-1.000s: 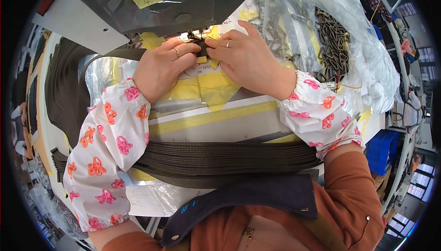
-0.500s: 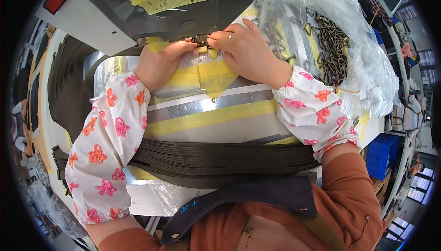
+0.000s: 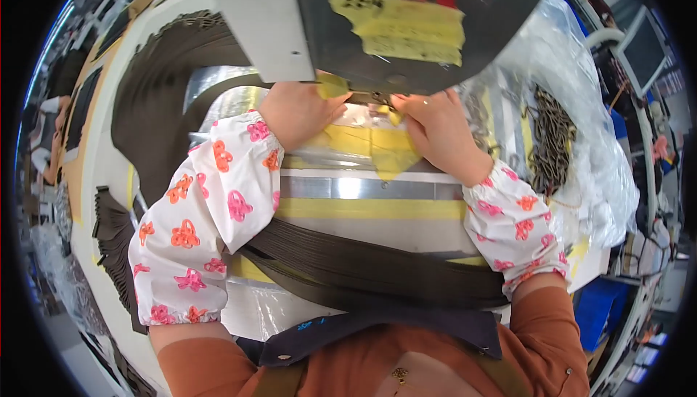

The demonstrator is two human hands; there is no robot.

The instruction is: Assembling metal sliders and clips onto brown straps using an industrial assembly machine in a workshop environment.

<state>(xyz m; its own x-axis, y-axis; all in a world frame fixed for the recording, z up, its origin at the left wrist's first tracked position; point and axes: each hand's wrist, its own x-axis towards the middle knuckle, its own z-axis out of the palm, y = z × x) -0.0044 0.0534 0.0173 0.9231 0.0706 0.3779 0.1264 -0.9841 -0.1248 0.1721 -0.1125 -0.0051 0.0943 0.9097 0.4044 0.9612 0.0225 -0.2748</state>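
Observation:
Both hands are at the work point under the dark grey head of a machine, likely a sewing machine [image 3: 406, 56]. My left hand [image 3: 299, 117] is closed at the end of a dark olive webbing strap [image 3: 226, 92] that curves in from the left. Its fingertips are partly hidden by the machine and a yellow tape flap. My right hand [image 3: 440, 132] pinches close beside a small metal clamp or foot [image 3: 379, 98]; what lies between its fingertips is too small to make out. Floral sleeve covers [image 3: 185, 234] wrap both forearms.
A thick bundle of webbing straps [image 3: 385, 270] lies across the near table, with more straps [image 3: 149, 99] piled at left. Metal triangular rings [image 3: 549, 143] sit in clear plastic [image 3: 602, 186] at right. Yellow tape [image 3: 363, 210] marks the work surface. A blue bin [image 3: 599, 310] stands lower right.
The view has shifted, so machine and hands appear farther right and lower. My right hand's raised fingers are now tucked nearer the machine head. More of the strap by my left hand shows.

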